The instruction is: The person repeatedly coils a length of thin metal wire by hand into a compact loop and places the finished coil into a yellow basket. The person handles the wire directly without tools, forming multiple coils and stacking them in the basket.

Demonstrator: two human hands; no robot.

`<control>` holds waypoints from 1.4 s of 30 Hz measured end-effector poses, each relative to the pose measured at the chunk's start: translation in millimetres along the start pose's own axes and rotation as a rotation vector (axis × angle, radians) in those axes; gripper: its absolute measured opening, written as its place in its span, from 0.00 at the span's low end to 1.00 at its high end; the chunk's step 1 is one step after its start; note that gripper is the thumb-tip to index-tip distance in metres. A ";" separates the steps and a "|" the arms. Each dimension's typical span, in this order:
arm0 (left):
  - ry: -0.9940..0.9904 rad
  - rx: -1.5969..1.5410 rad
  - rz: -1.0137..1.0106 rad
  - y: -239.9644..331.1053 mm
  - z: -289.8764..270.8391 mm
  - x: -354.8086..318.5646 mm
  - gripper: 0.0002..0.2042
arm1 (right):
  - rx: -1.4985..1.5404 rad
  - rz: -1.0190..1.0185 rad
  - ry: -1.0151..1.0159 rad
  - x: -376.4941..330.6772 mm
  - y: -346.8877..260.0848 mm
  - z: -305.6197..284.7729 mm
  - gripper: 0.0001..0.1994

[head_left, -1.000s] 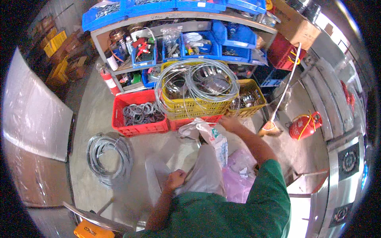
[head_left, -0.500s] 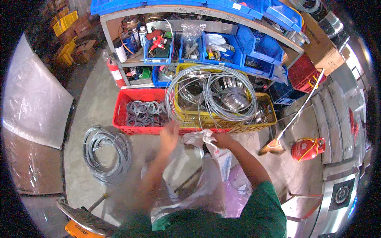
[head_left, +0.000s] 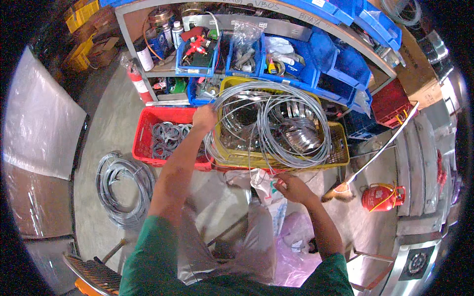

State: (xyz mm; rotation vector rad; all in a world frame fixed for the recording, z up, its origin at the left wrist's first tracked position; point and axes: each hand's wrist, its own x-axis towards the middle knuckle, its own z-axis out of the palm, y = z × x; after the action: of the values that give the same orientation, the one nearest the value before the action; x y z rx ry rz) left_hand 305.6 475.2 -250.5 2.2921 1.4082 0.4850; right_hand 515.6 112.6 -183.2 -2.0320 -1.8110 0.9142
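Observation:
My left hand [head_left: 204, 117] is at the left edge of a large coil of grey wire [head_left: 323, 145], its fingers closed on the loops. This coil lies across a yellow crate [head_left: 237, 159] that holds shiny metal rings or coils. Lower and to the right, my right hand [head_left: 292, 187] is pinched closed beside a white printed bag [head_left: 263, 183]. What its fingertips hold is too small to make out. Loose wire ends hang from the coil close to that hand. A red crate [head_left: 140, 153] with small grey wire rings [head_left: 168, 135] stands left of the yellow one.
Another wire coil [head_left: 123, 190] lies on the floor at left. Behind the crates stands a shelf with blue bins [head_left: 291, 74]. A broom [head_left: 340, 191] and a red gas cylinder [head_left: 382, 197] are at right. A pink plastic bag [head_left: 296, 246] is near my legs.
My left hand has moved up and away from me, from in front of the crates to the wire coil. My right hand has shifted slightly right and nearer, off the white bag's top.

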 end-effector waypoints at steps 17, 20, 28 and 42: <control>0.160 -0.011 0.196 2.3 16.3 38.9 0.14 | 0.032 -0.001 0.015 -11.5 9.3 14.7 0.18; 0.049 -0.065 0.055 -4.0 22.2 50.2 0.15 | 0.011 -0.044 0.092 -3.4 11.5 3.5 0.19; -0.009 -0.226 0.088 -1.5 4.2 62.0 0.13 | 0.047 -0.023 0.019 -4.1 5.0 10.7 0.16; 0.354 0.112 0.578 233.3 -306.3 37.8 0.19 | -0.480 0.339 0.750 4.6 79.3 -53.6 0.30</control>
State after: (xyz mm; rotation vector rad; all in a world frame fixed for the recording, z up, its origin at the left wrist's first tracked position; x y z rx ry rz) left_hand 348.7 462.0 133.7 2.8020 0.8970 1.0495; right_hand 611.2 113.6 -189.7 -2.5258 -1.3499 -0.2766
